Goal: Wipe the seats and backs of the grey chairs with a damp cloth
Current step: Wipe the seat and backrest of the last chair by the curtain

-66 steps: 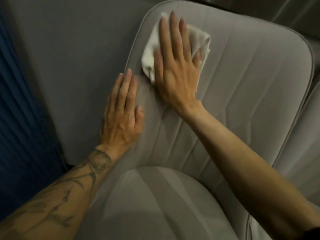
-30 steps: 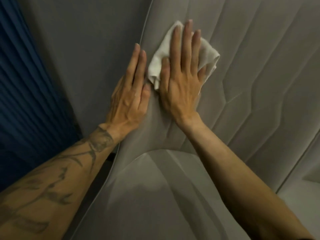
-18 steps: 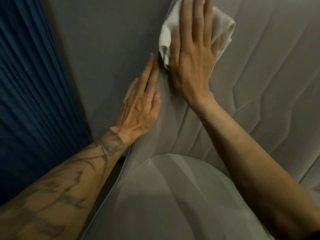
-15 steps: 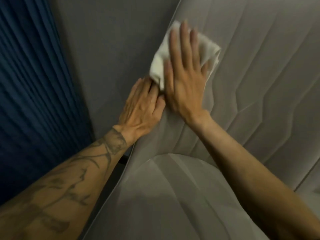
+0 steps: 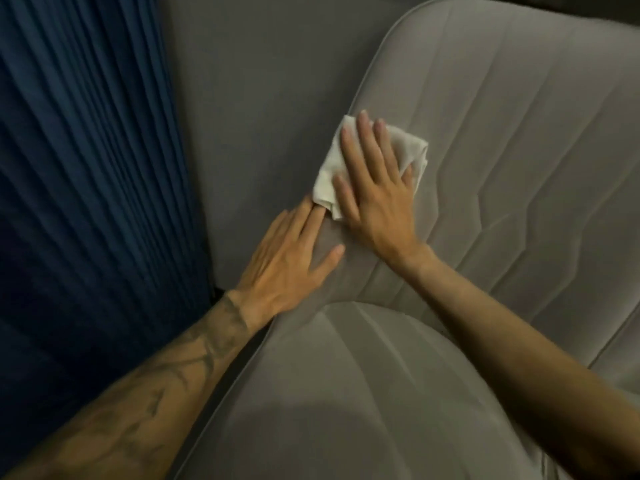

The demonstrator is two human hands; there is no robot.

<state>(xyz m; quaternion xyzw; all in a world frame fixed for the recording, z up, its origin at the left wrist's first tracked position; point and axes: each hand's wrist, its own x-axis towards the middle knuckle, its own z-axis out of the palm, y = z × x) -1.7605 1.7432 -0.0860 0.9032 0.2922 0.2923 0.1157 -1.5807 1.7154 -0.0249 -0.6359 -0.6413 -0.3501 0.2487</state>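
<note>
A grey upholstered chair fills the view, its quilted back [image 5: 512, 140] rising to the right and its smooth seat [image 5: 346, 393] below. A folded white cloth [image 5: 408, 147] lies on the left part of the back, near its piped edge. My right hand [image 5: 374, 199] presses flat on the cloth, fingers spread and pointing up. My left hand [image 5: 287, 265] rests flat on the back's left edge just below the cloth, its fingertips touching the cloth's lower corner. The left hand holds nothing.
A grey wall [image 5: 263, 98] stands behind the chair on the left. Dark blue pleated curtains [image 5: 86, 168] hang at the far left. The edge of a second grey chair [image 5: 620, 358] shows at the right.
The right hand has slid the cloth up and back down along the left edge of the chair back. The left hand has stayed braced on that edge, and the view has tilted up.
</note>
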